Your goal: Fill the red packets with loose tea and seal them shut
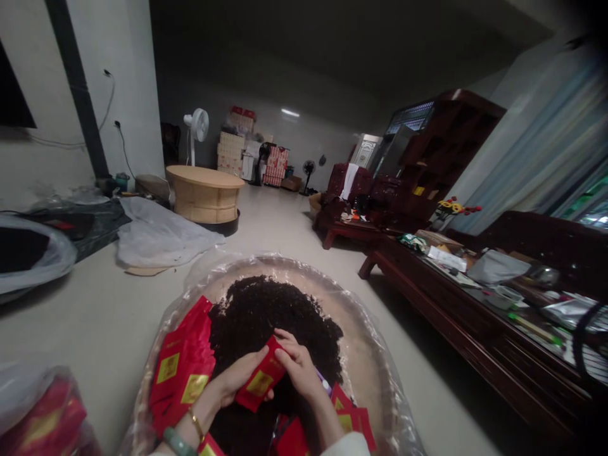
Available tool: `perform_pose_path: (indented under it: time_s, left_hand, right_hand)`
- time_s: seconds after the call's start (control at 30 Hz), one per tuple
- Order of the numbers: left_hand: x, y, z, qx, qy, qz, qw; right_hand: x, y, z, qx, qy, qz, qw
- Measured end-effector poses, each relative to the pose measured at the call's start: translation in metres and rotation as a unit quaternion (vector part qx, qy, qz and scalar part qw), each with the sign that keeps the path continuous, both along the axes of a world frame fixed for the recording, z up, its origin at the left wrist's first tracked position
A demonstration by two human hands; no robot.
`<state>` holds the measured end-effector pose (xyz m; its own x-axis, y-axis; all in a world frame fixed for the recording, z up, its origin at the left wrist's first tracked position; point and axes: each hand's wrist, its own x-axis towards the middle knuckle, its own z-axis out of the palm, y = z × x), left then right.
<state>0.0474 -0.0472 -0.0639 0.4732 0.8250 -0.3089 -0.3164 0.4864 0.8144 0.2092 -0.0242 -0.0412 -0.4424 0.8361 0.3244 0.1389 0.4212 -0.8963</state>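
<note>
Both my hands hold one small red packet with a yellow label point(260, 382) over a heap of dark loose tea leaves point(266, 316). My left hand point(237, 379) grips the packet's lower side, fingers curled under it. My right hand point(298, 364) pinches its upper edge. The leaves lie in a wide round basket tray lined with clear plastic point(365, 329). A fanned stack of the same red packets point(183, 367) lies on the tray's left side. A few more red packets point(349, 411) lie near my right forearm.
A clear bag of red packets point(42, 411) sits at the lower left. A long dark wooden table point(475, 297) cluttered with items runs along the right. A round wooden tub point(205, 193), plastic sheets point(159, 234), a standing fan point(196, 130) and stacked boxes point(237, 149) stand further back.
</note>
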Motion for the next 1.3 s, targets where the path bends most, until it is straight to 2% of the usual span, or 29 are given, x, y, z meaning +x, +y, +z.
perform_pose_path:
  time_s: [0.13, 0.23, 0.33, 0.43, 0.47, 0.53, 0.6, 0.67, 0.73, 0.87, 0.93, 1.1, 1.3]
  left_hand:
    - [0.001, -0.001, 0.002, -0.019, -0.006, 0.010, 1.000]
    - [0.002, 0.000, 0.004, -0.040, 0.000, 0.029, 0.999]
    - [0.001, 0.002, 0.006, -0.052, -0.010, 0.044, 0.998]
    - [-0.004, 0.004, 0.008, -0.058, -0.047, 0.052, 0.996]
    - [-0.005, 0.004, 0.008, -0.060, -0.062, 0.055, 0.995]
    - [-0.008, 0.006, 0.008, -0.057, -0.094, 0.068, 0.992]
    - [-0.011, 0.008, 0.007, -0.049, -0.123, 0.079, 0.988]
    - [-0.014, 0.010, 0.006, -0.047, -0.142, 0.088, 0.985]
    - [-0.018, 0.011, 0.007, -0.051, -0.153, 0.093, 0.982]
    - [-0.025, 0.011, 0.009, -0.046, -0.165, 0.090, 0.981]
    - [-0.027, 0.010, 0.011, -0.044, -0.164, 0.086, 0.982]
    - [-0.029, 0.008, 0.012, -0.062, -0.153, 0.085, 0.983]
    - [-0.027, 0.007, 0.009, -0.057, -0.125, 0.094, 0.986]
  right_hand:
    - [-0.001, 0.000, -0.005, -0.020, -0.005, -0.026, 0.999]
    - [0.000, 0.002, -0.011, -0.030, 0.028, -0.062, 0.997]
    - [0.001, 0.005, -0.018, -0.027, 0.069, -0.114, 0.991]
    - [-0.001, 0.007, -0.025, -0.006, 0.032, -0.174, 0.984]
    - [-0.002, 0.006, -0.027, 0.010, -0.005, -0.170, 0.985]
    - [-0.007, 0.001, -0.029, 0.057, -0.108, -0.120, 0.985]
    - [-0.013, -0.006, -0.028, 0.099, -0.225, -0.057, 0.968]
    - [-0.018, -0.014, -0.025, 0.123, -0.319, -0.023, 0.939]
    - [-0.022, -0.020, -0.020, 0.137, -0.361, 0.002, 0.923]
    - [-0.028, -0.026, -0.014, 0.163, -0.372, 0.060, 0.912]
    - [-0.030, -0.027, -0.015, 0.169, -0.400, 0.079, 0.897]
    - [-0.035, -0.027, -0.020, 0.160, -0.473, 0.061, 0.864]
    - [-0.024, -0.021, -0.023, 0.076, -0.476, -0.045, 0.875]
